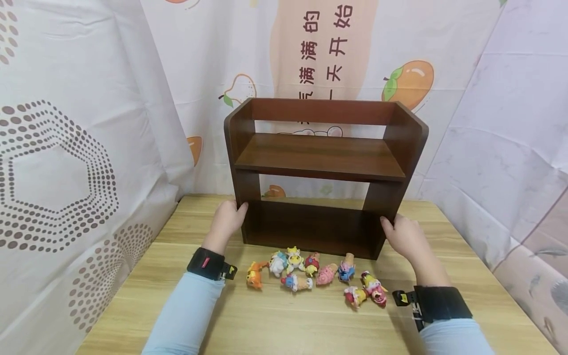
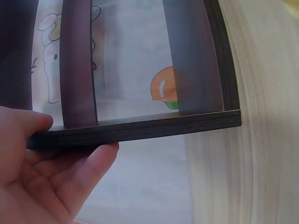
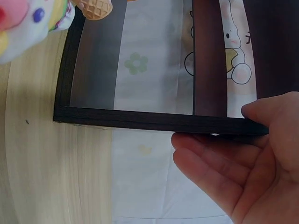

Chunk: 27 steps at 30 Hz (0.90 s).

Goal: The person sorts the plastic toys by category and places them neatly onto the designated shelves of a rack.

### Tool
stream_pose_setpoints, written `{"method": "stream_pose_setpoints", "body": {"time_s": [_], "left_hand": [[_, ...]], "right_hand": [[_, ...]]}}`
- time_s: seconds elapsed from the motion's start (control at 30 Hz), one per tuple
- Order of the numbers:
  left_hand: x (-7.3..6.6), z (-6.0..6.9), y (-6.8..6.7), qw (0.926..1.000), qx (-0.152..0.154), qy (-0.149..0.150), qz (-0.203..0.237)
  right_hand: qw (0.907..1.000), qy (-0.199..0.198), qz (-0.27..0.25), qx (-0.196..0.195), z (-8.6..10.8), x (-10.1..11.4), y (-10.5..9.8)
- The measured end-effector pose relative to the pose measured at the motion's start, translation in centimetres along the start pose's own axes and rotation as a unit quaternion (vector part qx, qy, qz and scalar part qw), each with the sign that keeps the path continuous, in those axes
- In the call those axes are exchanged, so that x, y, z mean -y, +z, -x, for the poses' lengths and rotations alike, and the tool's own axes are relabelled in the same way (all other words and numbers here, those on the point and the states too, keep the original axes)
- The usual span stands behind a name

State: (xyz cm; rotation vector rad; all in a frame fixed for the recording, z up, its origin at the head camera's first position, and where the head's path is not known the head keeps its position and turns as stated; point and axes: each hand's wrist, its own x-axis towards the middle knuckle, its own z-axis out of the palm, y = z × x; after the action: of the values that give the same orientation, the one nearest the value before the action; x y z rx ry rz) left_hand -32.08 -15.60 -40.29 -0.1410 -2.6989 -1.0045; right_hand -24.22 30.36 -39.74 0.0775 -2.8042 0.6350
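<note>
- Left hand (image 1: 227, 219): thumb and fingers pinching the front edge of the left side panel (image 1: 239, 153), low down.
- Shelf unit (image 1: 319, 154): two-tier, dark brown with visible wood grain; upright towards the rear of the worktop (image 1: 284, 328), between both hands. Side panels rounded at the upper front corners, square at the foot, their front edges near-black. Upper board reddish brown; lower board darker, almost black. Reddish-brown rail (image 1: 324, 111) across the top rear; open gaps at the back, through which the printed cloth (image 1: 210, 148) shows. Both tiers bare.
- Figurines (image 1: 254, 277): small, multicoloured, several with cone-shaped bases, lying just in front of the unit.
- Right hand (image 1: 406, 236): thumb and fingers gripping the right side panel (image 1: 406, 143) near its lower front edge.
</note>
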Motion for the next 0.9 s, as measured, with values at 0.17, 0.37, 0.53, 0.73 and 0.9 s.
{"method": "stream_pose_setpoints", "body": {"time_s": [0.17, 0.37, 0.53, 0.73, 0.9], "left_hand": [[-0.1, 0.6, 0.0, 0.9999, -0.007, 0.003, -0.009], [-0.2, 1.3, 0.0, 0.9997, -0.013, 0.001, -0.020], [-0.2, 1.7, -0.1, 0.9994, -0.015, -0.001, -0.030], [-0.2, 1.9, -0.2, 0.9992, -0.028, -0.001, -0.027], [-0.2, 2.1, 0.1, 0.9993, -0.034, -0.007, -0.016]], "right_hand": [[1.0000, -0.001, -0.004, 0.001, -0.3, -0.1, -0.1], [0.9998, 0.004, -0.012, 0.013, -1.0, -0.3, -0.2], [0.9998, 0.011, -0.011, 0.014, -1.5, -0.5, -0.1], [0.9998, 0.015, -0.014, -0.004, -1.6, -0.4, 0.3], [0.9996, 0.026, -0.013, -0.008, -0.9, -0.1, 0.5]]}}
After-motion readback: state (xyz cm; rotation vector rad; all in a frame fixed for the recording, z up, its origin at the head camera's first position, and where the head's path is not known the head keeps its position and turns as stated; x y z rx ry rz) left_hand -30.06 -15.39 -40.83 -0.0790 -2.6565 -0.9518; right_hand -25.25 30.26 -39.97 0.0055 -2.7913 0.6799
